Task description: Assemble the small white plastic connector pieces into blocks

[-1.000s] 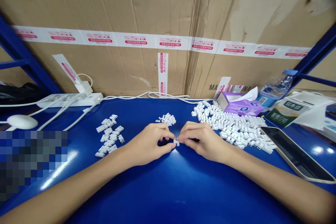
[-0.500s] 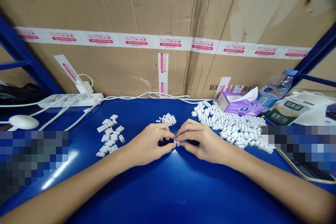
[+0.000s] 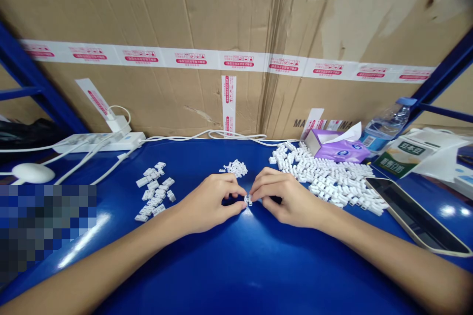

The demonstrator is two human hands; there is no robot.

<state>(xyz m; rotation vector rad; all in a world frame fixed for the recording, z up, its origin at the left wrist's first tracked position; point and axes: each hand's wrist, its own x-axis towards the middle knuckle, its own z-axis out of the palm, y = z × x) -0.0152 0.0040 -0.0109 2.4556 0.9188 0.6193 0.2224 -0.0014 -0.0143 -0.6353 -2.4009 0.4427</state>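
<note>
The left hand (image 3: 214, 203) pinched a small white piece (image 3: 248, 200) between its thumb and fingers, low over the middle of the blue worktop (image 3: 236, 270). The right hand (image 3: 286, 199) met it from the other side, its forefinger bent down at the piece and its other fingers curled; whether its thumb also pressed on the piece could not be told. The two hands nearly touched at their fingertips, and both forearms reached in from the near edge. Just behind them lay a little heap of tiny white bits (image 3: 236, 168). A loose group of white blocks (image 3: 157, 191) was spread beside the left forearm, and a far larger spread of white connectors (image 3: 332, 177) covered the worktop behind and beyond the right hand. Behind that spread stood a purple tissue pack (image 3: 342, 150) with a tissue sticking out, next to a clear bottle (image 3: 386, 128) with a blue cap. A green and white packet (image 3: 402, 157) lay near the bottle, and a phone (image 3: 419, 216) lay face up nearer the person. At the far left, a white power strip (image 3: 99, 141) with cables (image 3: 177, 138) lay along the foot of the taped cardboard (image 3: 148, 93).
</note>
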